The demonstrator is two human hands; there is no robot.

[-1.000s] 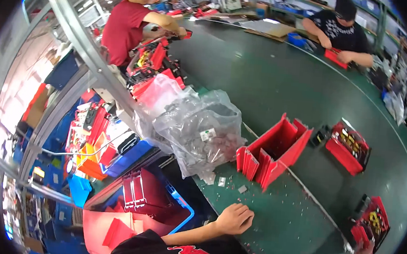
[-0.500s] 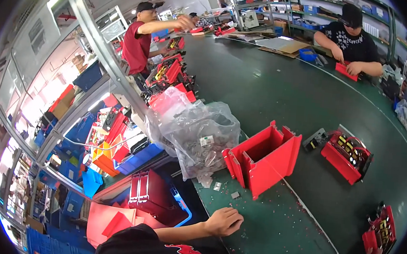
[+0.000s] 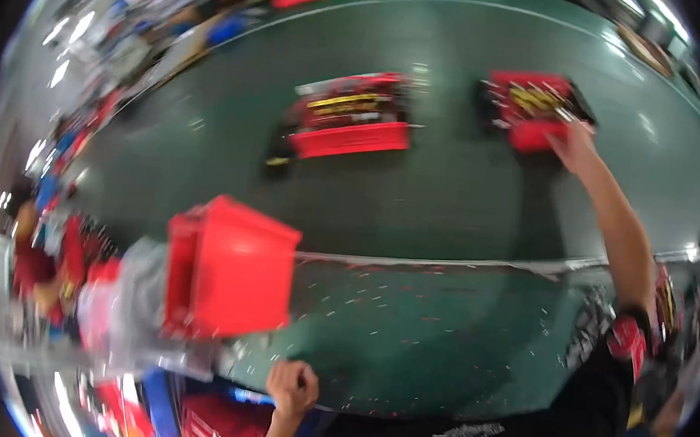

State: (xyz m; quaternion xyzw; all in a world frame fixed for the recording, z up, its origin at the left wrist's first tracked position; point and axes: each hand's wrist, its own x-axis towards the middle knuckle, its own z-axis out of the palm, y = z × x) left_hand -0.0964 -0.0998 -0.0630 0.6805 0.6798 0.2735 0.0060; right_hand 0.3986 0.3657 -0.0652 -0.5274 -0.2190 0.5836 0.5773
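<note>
Ample bare table (image 3: 449,214) separates right grip (image 3: 576,146), at red case (image 3: 531,105), from white seam (image 3: 412,262).

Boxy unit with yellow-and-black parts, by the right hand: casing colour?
Red casing; head view, blurred.

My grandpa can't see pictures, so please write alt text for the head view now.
A person's bare right hand is at a red, boxy unit with yellow and black parts on a dark green tabletop. A similar red unit lies further left; the curled left hand is near a hollow, shiny red box.
</note>
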